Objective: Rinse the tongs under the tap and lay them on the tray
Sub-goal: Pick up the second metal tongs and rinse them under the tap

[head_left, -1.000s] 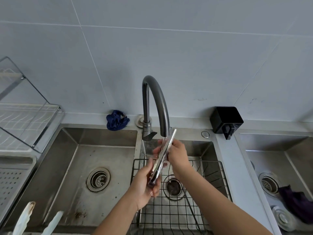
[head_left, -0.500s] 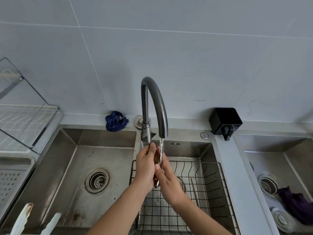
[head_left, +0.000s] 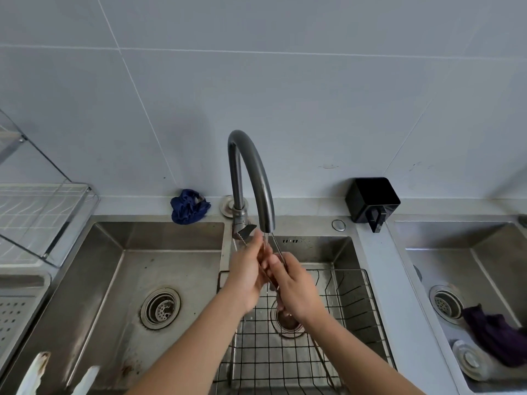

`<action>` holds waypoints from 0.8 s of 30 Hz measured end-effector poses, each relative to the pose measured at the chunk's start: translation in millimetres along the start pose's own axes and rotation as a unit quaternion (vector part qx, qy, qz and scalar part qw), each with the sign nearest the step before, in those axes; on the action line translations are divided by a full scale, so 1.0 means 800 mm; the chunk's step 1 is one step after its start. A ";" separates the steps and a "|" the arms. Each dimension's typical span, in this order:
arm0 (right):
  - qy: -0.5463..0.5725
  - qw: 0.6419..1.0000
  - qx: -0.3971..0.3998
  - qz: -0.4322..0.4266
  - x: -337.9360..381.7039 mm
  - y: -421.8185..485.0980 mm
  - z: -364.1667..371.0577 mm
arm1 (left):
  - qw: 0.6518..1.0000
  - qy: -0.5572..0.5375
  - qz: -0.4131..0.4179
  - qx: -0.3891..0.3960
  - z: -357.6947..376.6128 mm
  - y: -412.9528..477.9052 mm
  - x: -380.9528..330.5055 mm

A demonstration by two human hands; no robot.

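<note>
Under the tap [head_left: 258, 178] — tongs [head_left: 276, 250] between both hands.

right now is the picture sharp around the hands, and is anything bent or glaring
Head view: soft daylight, no harsh glare, only a dull sheen on the tap and the sink. Head view: wide-angle bend curves the wall tile lines and counter edges. Head view: the tongs between the left hand and right hand look slightly smeared, and the water stream is faint.
</note>
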State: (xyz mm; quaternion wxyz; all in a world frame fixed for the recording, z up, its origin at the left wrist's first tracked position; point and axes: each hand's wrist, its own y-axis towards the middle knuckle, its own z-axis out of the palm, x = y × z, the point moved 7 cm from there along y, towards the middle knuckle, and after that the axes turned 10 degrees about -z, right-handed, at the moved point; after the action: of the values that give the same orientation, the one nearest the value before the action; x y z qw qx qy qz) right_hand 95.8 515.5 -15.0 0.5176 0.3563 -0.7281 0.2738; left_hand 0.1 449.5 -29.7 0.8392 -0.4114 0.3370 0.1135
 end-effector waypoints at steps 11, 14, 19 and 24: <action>0.040 0.979 0.199 0.018 -0.013 -0.018 0.024 | 0.988 -0.148 0.028 0.014 -0.012 -0.005 -0.039; -0.259 0.951 0.142 -0.087 0.009 0.010 0.010 | 0.965 -0.253 0.020 -0.072 -0.027 -0.001 -0.033; -0.352 0.911 0.151 -0.155 0.043 0.052 0.035 | 0.953 -0.280 0.080 -0.079 -0.058 -0.006 -0.061; -0.379 0.900 0.163 -0.139 0.047 0.071 0.045 | 0.948 -0.309 0.065 -0.035 -0.084 -0.008 -0.064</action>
State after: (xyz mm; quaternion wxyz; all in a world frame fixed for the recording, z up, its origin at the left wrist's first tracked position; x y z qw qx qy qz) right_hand 22.3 512.7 7.7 0.1701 0.6100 -0.7575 0.1589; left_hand -67.0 398.3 -21.3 0.8781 -0.3624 0.0825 0.3014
